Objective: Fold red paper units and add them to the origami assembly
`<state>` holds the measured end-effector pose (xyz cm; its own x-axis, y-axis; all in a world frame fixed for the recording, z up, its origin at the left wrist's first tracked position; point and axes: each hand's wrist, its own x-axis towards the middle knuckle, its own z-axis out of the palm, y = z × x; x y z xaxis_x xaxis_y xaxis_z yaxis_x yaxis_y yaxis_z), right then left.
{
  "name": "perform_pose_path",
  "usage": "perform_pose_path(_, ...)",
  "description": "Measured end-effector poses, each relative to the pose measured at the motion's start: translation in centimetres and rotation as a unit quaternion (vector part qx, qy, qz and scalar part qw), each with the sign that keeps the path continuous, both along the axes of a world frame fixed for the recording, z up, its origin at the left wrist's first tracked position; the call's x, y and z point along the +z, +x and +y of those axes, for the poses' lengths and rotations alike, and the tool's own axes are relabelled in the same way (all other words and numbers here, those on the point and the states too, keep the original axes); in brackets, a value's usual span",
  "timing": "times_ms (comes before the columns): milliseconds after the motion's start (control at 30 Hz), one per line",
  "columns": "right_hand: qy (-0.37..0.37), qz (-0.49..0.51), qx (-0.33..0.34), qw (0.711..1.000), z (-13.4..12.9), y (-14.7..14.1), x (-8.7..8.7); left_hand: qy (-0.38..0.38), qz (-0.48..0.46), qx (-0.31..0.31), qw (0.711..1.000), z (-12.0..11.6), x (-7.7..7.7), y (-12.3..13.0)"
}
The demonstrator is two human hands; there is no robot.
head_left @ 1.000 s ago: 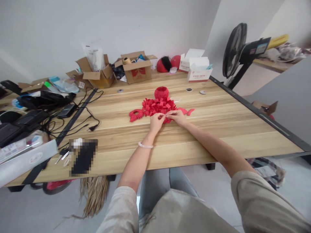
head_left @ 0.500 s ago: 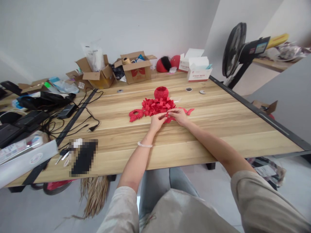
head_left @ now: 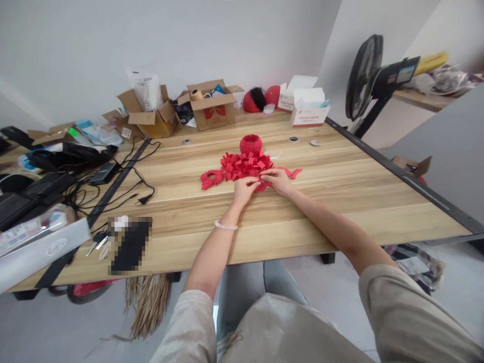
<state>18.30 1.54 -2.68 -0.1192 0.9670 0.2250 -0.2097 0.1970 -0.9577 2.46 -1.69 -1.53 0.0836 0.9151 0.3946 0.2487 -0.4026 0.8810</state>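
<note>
My left hand (head_left: 245,189) and my right hand (head_left: 277,180) meet at mid-table, fingertips pinched together on a small piece of red paper (head_left: 260,177). Its exact shape is mostly hidden by my fingers. Just beyond lies a pile of folded red paper pieces (head_left: 244,165). Behind the pile stands a round red bowl shape made of folded paper (head_left: 251,144). Left of the pile rests a flat red ring of folded paper (head_left: 212,179) with a pointed tail. Loose red paper strips (head_left: 295,173) lie beyond my right hand, and more red paper is under my hands.
Cardboard boxes (head_left: 214,113) and white sticky note boxes (head_left: 310,113) line the table's back. Black cables (head_left: 132,171) and electronics crowd the left side. A tape roll (head_left: 294,139) lies at the back right. A black fan (head_left: 365,75) stands past the right edge (head_left: 401,174).
Both hands stay in nearly the same place, with only slight finger movement around the red paper. Everything else on the table looks unchanged.
</note>
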Motion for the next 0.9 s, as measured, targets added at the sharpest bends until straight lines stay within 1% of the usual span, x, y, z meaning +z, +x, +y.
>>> perform_pose_path(200,0.003,-0.016,-0.008,1.000,0.01,0.03,-0.05,0.008,0.017,-0.004,1.000,0.02,-0.13,-0.04)
perform_pose_path(533,0.012,-0.024,-0.014,1.000,-0.34,-0.10,0.30,0.018,0.030,-0.005,0.999,-0.45,0.39,0.02)
perform_pose_path(900,0.021,-0.054,-0.031,0.998,-0.60,-0.19,0.61,0.015,0.036,-0.001,0.999,-0.33,0.30,0.01)
